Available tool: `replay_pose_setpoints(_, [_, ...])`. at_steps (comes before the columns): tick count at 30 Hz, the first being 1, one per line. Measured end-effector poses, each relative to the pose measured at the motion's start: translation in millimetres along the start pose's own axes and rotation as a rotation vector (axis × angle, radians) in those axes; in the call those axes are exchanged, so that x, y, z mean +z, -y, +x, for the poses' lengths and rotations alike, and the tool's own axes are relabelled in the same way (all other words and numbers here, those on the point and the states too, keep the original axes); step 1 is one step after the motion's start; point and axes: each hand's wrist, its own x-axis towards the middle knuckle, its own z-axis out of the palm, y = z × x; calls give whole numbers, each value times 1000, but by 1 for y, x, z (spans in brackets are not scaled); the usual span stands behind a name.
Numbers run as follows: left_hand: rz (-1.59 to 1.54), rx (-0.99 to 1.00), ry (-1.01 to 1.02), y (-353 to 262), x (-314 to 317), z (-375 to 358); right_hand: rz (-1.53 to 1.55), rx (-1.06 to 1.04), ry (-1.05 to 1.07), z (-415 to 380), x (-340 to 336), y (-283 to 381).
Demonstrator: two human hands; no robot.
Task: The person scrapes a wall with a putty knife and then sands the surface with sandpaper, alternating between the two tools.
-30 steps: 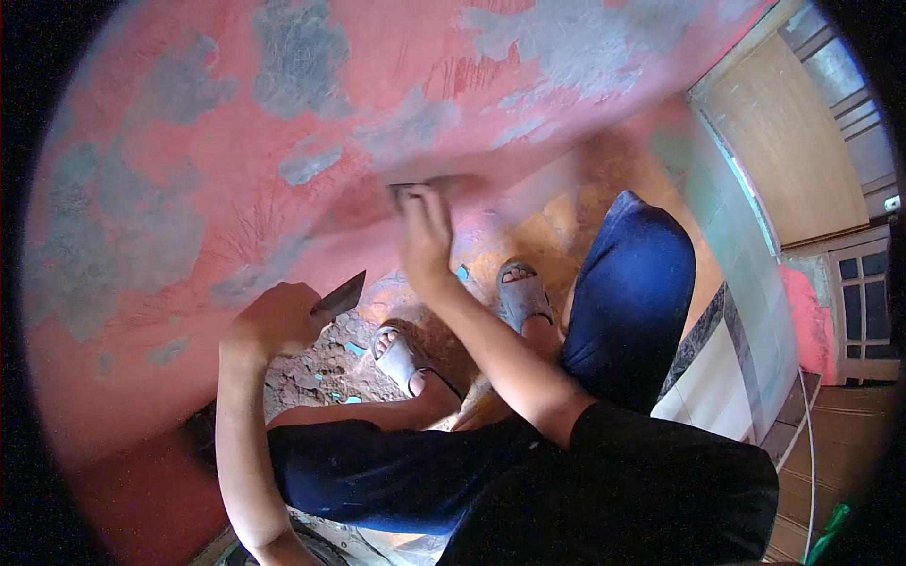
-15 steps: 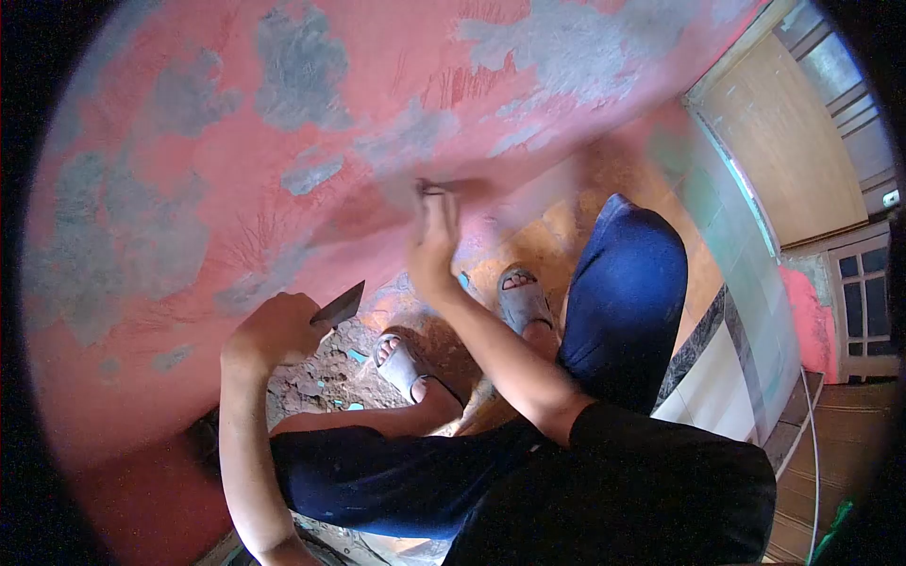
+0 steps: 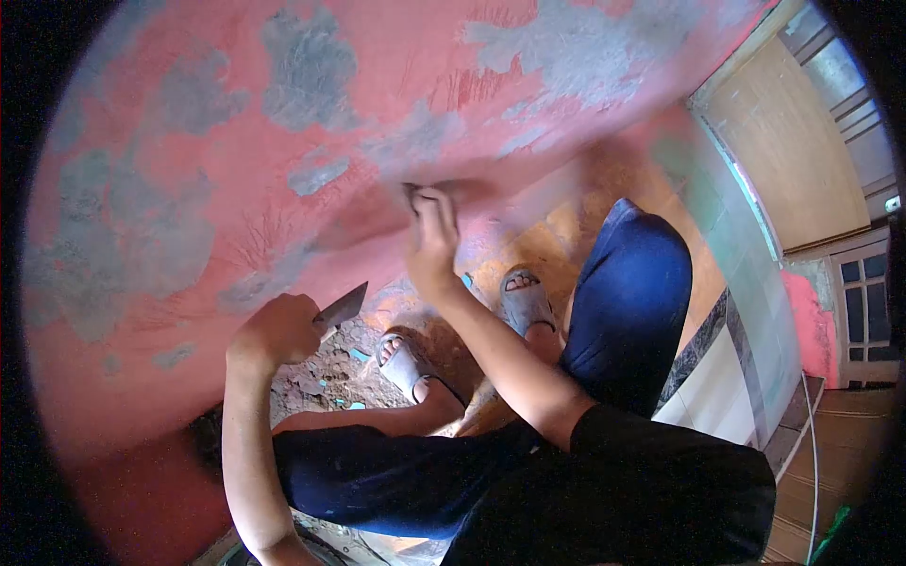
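We had our right hand [image 3: 432,247] pressed to the pink wall [image 3: 189,113], fingers pinched on a small dark scraper [image 3: 411,189], which had slid a little left and down from where it sat half a second earlier, so we judged another short stroke was being worked over the same flaking patch. Our left hand [image 3: 276,330] stayed closed around a flat blade [image 3: 342,307] near the rubble [image 3: 311,373] (it had barely shifted). We could read no brand, label or writing anywhere.

Warm, dim daylight from the right, heavy fisheye bending with black corners, slight motion blur throughout.
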Motion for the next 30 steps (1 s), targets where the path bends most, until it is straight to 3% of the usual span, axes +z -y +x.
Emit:
replay_pose_setpoints(4, [-25, -14, -37, -4, -2, -8, -27, 763, -105, -46, -9, -99])
replay_pose_setpoints(5, [-29, -16, -41, -4, -2, -9, -24, 757, -102, -42, -10, -101])
replay_pose_setpoints(7, [54, 1, 4, -3, -3, -7, 4, 864, -383, -39, -11, -102])
replay_pose_setpoints(11, [73, 14, -28, 1, 4, 0, -149, 860, -395, -46, -5, -100])
replay_pose_setpoints(15, [70, 34, -2, -1, 1, -3, -10, 877, -50, 2, -11, -16])
replay_pose_setpoints(17, [75, 59, 22, -2, 5, -1, -32, 385, -54, -12, 6, 1])
replay_pose_setpoints(18, [55, 57, 3, -1, 5, -1, -42, 396, -52, -13, 7, 5])
replay_pose_setpoints(20, [40, 56, -21, -1, 5, 2, -113, -51, -100, -4, 8, 11])
replay_pose_setpoints(21, [50, 65, -22, 0, 6, 3, -147, -37, -140, -9, 9, -7])
replay_pose_setpoints(23, [61, 68, -32, 5, 7, 3, -139, 637, 50, -17, -13, -31])
replay_pose_setpoints(25, [41, 119, -5, 8, 9, 5, -158, 626, -157, -6, -25, -51])
replay_pose_setpoints(30, [67, 96, -11, 4, 5, 3, -183, 407, -263, 0, -18, -48])
